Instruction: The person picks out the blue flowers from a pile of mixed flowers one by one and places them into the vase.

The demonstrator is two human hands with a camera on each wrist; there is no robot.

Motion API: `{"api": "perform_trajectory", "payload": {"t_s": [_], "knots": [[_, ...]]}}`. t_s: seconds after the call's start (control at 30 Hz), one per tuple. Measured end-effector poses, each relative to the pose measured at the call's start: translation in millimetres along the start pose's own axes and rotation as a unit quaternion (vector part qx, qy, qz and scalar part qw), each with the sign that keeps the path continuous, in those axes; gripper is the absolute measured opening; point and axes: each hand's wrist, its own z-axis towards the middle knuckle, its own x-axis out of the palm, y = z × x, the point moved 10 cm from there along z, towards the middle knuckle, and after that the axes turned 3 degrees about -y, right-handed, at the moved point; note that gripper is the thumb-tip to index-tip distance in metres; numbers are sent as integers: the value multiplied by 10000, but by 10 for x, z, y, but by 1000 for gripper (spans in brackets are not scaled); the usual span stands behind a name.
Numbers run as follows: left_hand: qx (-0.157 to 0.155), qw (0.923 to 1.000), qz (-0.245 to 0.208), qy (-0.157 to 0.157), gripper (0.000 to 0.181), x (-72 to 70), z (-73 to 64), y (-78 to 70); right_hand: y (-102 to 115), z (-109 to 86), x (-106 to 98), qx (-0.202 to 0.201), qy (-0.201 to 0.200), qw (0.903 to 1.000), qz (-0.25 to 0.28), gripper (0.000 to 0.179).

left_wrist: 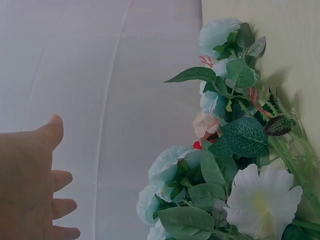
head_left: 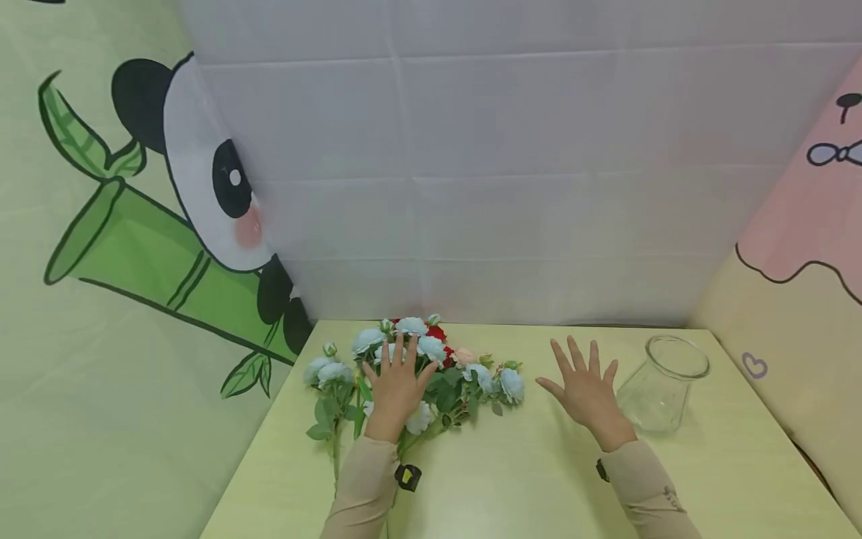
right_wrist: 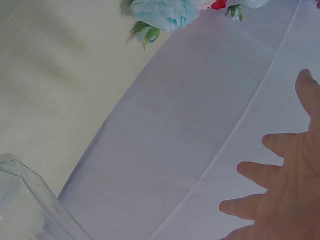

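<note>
The left hand [head_left: 396, 389] hovers palm-down with fingers spread wide over the left part of a pile of pale-blue, white, red and peach flowers with green leaves [head_left: 444, 391], while the right hand [head_left: 586, 391], likewise splayed, hangs just left of a clear, round-rimmed glass vase [head_left: 652, 404]. Flowers and vase sit on a pale-yellow tabletop [head_left: 512, 471] before a creased greyish-white sheet [head_left: 512, 187]. The left hand and sleeve [head_left: 364, 483] hide some blooms and stems, and the right wrist view cuts off the vase.
</note>
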Motion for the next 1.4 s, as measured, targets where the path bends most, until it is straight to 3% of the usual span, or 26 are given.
{"api": "perform_trajectory", "payload": {"t_s": [0.43,0.77,0.93,1.07,1.2,1.4], "knots": [[84,10000,17,-8,71,-21,-42,25,118,-56,80,-136,21,9998,149,75],[314,9959,-497,-691,63,-154,-56,9,20,-3,203,-196,-126,9997,110,67],[195,9928,-874,-793,55,-121,-68,181,47,3,188,-486,-511,9975,25,59],[21,9866,-1338,-932,40,-133,-182,388,79,-33,143,-656,-740,9950,114,46],[-167,9841,-1582,-786,25,-35,-367,591,29,-75,169,-471,-487,9973,292,36],[-559,9841,-1588,-567,17,165,-594,859,-67,-125,235,-193,-220,9986,433,32]]}}
